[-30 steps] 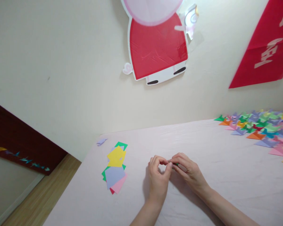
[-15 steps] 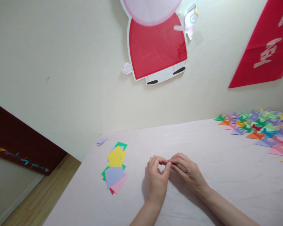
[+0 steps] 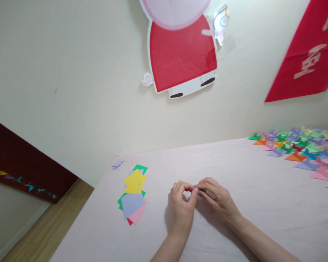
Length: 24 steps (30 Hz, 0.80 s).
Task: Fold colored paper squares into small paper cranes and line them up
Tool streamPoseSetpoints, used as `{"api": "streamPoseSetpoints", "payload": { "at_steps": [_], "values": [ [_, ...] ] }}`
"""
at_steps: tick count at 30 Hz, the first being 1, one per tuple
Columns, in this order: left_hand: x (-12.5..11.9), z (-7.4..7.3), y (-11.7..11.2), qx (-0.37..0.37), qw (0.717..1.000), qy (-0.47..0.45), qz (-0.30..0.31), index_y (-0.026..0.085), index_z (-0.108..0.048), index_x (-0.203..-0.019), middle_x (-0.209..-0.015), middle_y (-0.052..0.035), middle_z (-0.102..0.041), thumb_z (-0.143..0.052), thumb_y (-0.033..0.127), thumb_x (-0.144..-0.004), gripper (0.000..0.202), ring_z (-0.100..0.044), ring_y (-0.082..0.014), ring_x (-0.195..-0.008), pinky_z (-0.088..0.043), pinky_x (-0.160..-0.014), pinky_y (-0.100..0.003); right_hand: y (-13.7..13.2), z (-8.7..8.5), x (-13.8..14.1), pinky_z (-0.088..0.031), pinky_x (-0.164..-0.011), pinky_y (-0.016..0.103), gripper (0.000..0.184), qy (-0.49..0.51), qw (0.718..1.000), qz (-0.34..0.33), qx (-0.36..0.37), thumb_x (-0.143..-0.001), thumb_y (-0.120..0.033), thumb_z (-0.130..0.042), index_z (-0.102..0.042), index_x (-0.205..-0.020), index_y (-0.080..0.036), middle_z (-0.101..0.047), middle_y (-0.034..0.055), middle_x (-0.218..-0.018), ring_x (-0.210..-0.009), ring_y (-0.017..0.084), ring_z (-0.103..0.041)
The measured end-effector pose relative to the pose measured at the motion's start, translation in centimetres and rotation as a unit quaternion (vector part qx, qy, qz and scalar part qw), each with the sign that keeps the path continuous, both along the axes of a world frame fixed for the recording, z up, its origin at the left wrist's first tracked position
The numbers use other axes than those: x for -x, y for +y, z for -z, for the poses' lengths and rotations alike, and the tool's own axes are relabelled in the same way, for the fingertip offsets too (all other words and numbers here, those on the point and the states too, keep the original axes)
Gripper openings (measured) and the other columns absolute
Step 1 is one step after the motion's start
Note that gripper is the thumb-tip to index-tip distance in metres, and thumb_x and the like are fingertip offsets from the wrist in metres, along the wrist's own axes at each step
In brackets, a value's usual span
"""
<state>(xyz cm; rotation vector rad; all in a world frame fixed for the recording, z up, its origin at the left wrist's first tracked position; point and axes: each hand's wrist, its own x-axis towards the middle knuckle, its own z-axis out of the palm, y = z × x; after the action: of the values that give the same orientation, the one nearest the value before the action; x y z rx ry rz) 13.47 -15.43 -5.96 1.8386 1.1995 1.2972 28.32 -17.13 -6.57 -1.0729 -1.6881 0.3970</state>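
A small piece of green paper (image 3: 204,190) shows between the fingers of my right hand (image 3: 218,198), mostly hidden by them. My left hand (image 3: 183,205) meets it from the other side, thumb and index finger pinched at the paper's left end. Both hands are closed, their fingertips touching or nearly so, just above the pale tablecloth (image 3: 164,240). How the green paper is folded cannot be made out. To the left of my hands lies a loose pile of paper squares, with a yellow sheet (image 3: 135,182) and a lavender sheet (image 3: 133,205) on top.
Many folded paper figures (image 3: 296,156) in mixed colours stand in rows at the table's right. A small lavender folded paper (image 3: 117,165) lies near the back left corner. Behind the table rises a wall with a red cartoon cutout (image 3: 183,54) and a red banner (image 3: 303,54).
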Motion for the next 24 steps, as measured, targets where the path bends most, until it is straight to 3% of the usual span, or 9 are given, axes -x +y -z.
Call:
{"api": "streamPoseSetpoints", "payload": {
  "at_steps": [10,16,24],
  "values": [
    [0.03,-0.1,0.14,0.037,0.999,-0.023,0.011,0.022,-0.057,-0.072,-0.076,0.0018,-0.058,-0.057,0.024,-0.087,0.015,-0.053,-0.0181,-0.079,-0.036,-0.076,-0.03,-0.03,0.05,-0.19,-0.051,-0.07,0.028,0.015,-0.031,0.999,0.015,-0.019,-0.097,-0.022,-0.054,-0.068,-0.095,-0.026,-0.064,0.0033,-0.085,-0.081,0.019,-0.06],
    [-0.12,-0.26,0.22,0.193,0.975,-0.104,0.043,0.021,-0.062,-0.071,-0.074,0.0001,-0.059,-0.06,0.034,-0.082,0.017,-0.051,-0.0181,-0.075,-0.037,-0.07,-0.029,-0.06,-0.04,-0.27,-0.049,-0.071,0.029,0.014,-0.037,0.998,0.029,-0.032,-0.096,-0.019,-0.055,-0.067,-0.094,-0.025,-0.063,0.0029,-0.085,-0.083,0.019,-0.058],
    [-0.07,-0.88,0.95,0.308,0.931,-0.167,0.103,0.017,-0.064,-0.071,-0.068,-0.0005,-0.057,-0.068,0.051,-0.072,0.034,-0.047,-0.0138,-0.065,-0.037,-0.064,-0.026,-0.02,0.04,-0.4,-0.049,-0.073,0.03,0.01,-0.046,0.997,0.04,-0.045,-0.094,-0.019,-0.059,-0.068,-0.094,-0.024,-0.064,0.0038,-0.086,-0.085,0.02,-0.058]
  ]
}}
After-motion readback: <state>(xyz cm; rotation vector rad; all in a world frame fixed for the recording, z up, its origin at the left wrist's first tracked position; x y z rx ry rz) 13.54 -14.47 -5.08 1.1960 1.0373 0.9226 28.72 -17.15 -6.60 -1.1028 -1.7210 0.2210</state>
